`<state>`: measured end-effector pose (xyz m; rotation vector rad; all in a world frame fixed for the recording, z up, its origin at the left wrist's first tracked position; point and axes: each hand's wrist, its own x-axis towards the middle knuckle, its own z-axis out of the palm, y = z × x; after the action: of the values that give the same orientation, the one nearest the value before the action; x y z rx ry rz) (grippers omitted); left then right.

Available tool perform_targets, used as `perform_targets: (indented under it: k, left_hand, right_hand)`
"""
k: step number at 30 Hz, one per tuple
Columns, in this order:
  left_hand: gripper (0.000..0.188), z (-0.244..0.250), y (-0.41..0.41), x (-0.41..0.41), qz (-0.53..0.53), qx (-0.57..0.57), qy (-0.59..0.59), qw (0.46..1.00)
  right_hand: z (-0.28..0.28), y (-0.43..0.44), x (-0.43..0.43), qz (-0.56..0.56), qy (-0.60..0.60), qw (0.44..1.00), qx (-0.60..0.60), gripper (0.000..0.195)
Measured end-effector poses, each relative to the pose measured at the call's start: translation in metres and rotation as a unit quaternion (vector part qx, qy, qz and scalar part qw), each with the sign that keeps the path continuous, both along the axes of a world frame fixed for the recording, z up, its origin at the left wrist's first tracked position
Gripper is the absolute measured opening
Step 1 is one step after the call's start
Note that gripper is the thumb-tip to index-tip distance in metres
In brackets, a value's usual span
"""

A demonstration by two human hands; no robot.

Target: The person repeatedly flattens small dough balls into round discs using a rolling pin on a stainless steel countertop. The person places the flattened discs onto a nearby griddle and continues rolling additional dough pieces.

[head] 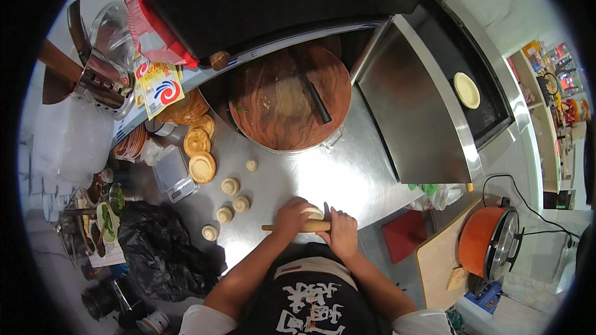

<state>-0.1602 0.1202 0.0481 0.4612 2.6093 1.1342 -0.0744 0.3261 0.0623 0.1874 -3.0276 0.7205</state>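
Observation:
At the near edge of the steel worktop (279,181), my left hand (291,218) and my right hand (342,232) hold a wooden rolling pin (313,227). Just beyond the pin, partly under my fingers, lies a pale flattened piece of dough (314,213). To the left, several coiled dough balls (230,186) sit on the steel. Browned round flatbreads (202,167) lie farther left, next to a kitchen scale (173,172). A pale dough round (466,90) rests on the black griddle (489,123) at the right.
A large round wooden board (279,102) carries a black-handled knife (319,102). Black plastic bag (163,251) lies at left, near dishes of greens (107,221). A steel panel (409,111) stands before the griddle. An orange electric pot (482,239) is at right.

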Motion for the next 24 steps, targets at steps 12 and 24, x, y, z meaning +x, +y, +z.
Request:
perform_targets:
  k: [12, 24]
  left_hand:
    - [0.052, -0.009, -0.039, 0.019, 0.034, -0.168, 0.043, 0.984]
    - [0.076, -0.027, -0.029, -0.050, 0.041, -0.221, 0.068, 0.972]
  right_hand:
    - [-0.013, -0.001, -0.031, 0.034, -0.045, 0.998, 0.014, 0.098]
    - [-0.037, -0.019, -0.094, -0.043, -0.069, 0.996, 0.046, 0.092]
